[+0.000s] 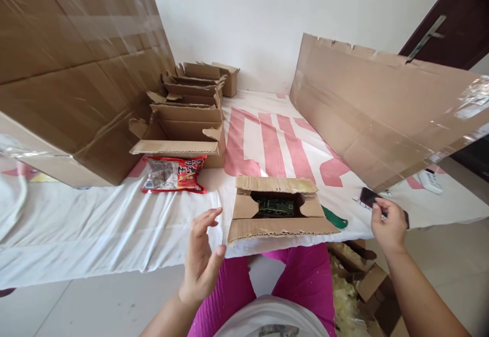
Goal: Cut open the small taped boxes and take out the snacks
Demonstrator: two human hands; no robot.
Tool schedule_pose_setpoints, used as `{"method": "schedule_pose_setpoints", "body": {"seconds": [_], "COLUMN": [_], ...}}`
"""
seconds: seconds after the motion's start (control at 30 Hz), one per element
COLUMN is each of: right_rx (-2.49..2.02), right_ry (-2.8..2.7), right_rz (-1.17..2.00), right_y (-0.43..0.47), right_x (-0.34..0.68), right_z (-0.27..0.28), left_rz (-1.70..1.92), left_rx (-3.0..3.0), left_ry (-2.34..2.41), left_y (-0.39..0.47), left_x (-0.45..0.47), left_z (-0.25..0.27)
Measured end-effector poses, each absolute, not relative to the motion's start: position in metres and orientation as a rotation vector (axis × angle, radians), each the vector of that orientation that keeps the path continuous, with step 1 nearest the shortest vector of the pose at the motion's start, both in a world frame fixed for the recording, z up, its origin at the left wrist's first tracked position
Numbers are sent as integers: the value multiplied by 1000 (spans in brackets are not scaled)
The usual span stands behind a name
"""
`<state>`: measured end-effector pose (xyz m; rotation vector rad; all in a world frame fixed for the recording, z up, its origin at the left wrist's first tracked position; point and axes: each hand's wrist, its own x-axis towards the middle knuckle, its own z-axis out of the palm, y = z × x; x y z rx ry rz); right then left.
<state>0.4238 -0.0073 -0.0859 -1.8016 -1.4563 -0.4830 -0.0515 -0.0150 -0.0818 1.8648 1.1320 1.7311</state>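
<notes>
A small cardboard box (278,227) stands at the table's front edge with its flaps up. Through its opening shows a dark green item with fine print (275,205), most of it hidden inside. Just left of the box, my left hand (202,255) is in the air with thumb and fingers apart, holding nothing. On the right, my right hand (391,225) has bent fingers closed over a dark, flat, phone-like object (369,197), partly covering it. A green object (336,218) lies beside the box, partly behind it.
A red printed food packet (173,174) lies left of the box. Behind it, several open cardboard boxes (187,123) run toward the wall. Large cardboard panels stand left (76,72) and right (374,108). Scrap cardboard (372,283) lies below the table.
</notes>
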Motion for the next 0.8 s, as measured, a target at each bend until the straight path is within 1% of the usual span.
{"method": "schedule_pose_setpoints", "body": {"seconds": [0.1, 0.17, 0.27, 0.37, 0.47, 0.6, 0.7, 0.8], "right_rx": [-1606, -1483, -1276, -1125, -1209, -1431, -1510, -1489], "right_ry": [-1615, -1722, -1891, -1957, -1955, -2038, -2074, -2053], "right_rz": [-431, -316, -117, -82, -27, 210, 352, 321], "right_y": [1, 1, -2, 2, 19, 50, 64, 68], "right_x": [379, 350, 313, 289, 278, 275, 273, 269], "right_z": [-62, -45, -20, -1, 8, 3, -2, -4], "left_rz": [1565, 1493, 1530, 1568, 1580, 1568, 1562, 1549], "left_rx": [2282, 2424, 2431, 2406, 2394, 2396, 2409, 2416], "left_ry": [978, 897, 809, 826, 843, 850, 855, 868], "left_y": [-10, -10, -11, -13, -15, -16, -16, -16], "left_x": [-50, -46, -41, -39, -38, -37, -38, -39], "left_z": [-59, -52, -54, -63, -69, -69, -70, -72]}}
